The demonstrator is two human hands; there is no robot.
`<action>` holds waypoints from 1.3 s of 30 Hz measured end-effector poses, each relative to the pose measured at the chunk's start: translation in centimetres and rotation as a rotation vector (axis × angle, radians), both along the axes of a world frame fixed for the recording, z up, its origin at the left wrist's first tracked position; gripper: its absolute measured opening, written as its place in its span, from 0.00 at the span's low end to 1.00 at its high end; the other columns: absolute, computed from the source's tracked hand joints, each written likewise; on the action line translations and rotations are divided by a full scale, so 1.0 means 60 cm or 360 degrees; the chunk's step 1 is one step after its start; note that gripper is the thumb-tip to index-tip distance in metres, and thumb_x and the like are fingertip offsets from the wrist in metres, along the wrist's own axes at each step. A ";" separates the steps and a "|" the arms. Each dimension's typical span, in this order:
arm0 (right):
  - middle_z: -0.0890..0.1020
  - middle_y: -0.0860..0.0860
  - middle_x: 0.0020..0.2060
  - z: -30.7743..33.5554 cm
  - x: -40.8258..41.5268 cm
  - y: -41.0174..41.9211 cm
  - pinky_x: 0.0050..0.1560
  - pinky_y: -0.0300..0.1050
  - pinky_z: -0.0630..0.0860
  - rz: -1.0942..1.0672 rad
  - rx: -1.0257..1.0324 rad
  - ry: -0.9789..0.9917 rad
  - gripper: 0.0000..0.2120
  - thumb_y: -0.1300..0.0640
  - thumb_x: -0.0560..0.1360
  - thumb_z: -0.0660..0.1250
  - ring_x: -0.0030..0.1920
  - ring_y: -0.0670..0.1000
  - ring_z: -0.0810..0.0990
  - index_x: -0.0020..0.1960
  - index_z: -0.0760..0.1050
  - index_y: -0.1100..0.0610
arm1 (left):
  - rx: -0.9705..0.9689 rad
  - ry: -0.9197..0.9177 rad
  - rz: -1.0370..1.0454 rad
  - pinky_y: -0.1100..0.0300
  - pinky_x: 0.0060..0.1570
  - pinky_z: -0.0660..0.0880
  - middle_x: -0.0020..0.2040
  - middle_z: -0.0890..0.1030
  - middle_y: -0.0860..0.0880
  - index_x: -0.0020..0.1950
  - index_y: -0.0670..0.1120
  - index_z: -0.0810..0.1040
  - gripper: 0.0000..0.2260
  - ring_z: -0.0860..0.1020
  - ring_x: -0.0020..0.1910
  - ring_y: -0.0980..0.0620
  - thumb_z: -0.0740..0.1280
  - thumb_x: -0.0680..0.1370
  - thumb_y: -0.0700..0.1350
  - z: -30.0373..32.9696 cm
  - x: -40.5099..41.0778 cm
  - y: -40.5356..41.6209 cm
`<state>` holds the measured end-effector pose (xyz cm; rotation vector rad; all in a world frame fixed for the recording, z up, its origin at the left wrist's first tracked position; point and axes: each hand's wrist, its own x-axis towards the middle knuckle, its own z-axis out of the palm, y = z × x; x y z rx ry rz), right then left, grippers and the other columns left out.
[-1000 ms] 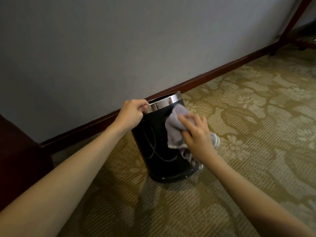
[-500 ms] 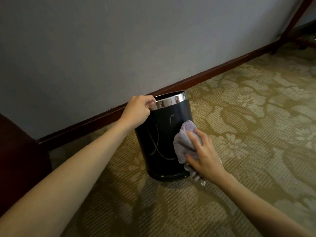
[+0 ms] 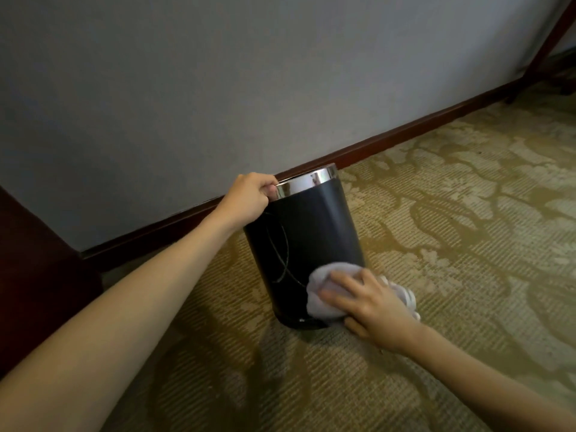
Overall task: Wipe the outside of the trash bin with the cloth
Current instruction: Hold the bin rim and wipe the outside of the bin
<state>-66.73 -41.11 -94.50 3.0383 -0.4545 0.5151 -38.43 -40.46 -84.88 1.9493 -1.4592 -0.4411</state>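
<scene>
- The trash bin [image 3: 307, 244] stands on the patterned carpet [image 3: 452, 244] in the middle of the frame, close to the dark baseboard [image 3: 405, 135] and the grey wall [image 3: 218, 73] behind it. It looks tipped a little rather than dead upright.
- The left hand [image 3: 249, 198], reaching in from the lower left, is clenched on the shiny metal rim [image 3: 307, 183] at its left end, fingers hooked over the edge. To my eye that grip is there to steady the light bin, so it does not skid or topple under the rubbing.
- The right hand [image 3: 371, 304], in from the lower right, is closed over the pale cloth [image 3: 327, 291] and presses the bunched wad flat against the bin's dark side, low down near the base. A loose tail of the cloth trails to the right of the hand, just above the carpet.
- The cloth is bunched, I would judge, to give the palm a firm pad to push with.
- Thin pale curved lines show on the left part of the bin's side; whether they are pattern or marks I cannot tell.
- The back of the bin, towards the wall, is hidden, so turning it would seem called for to reach that side.
</scene>
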 end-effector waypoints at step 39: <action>0.75 0.56 0.62 -0.009 -0.052 -0.018 0.50 0.62 0.74 -0.0415 0.0629 -0.0073 0.25 0.55 0.69 0.58 0.50 0.59 0.72 0.66 0.73 0.50 | 0.0150 -0.0023 0.0087 0.66 0.30 0.64 0.32 0.74 0.52 0.32 0.48 0.74 0.15 0.72 0.33 0.58 0.59 0.77 0.38 0.016 -0.010 -0.007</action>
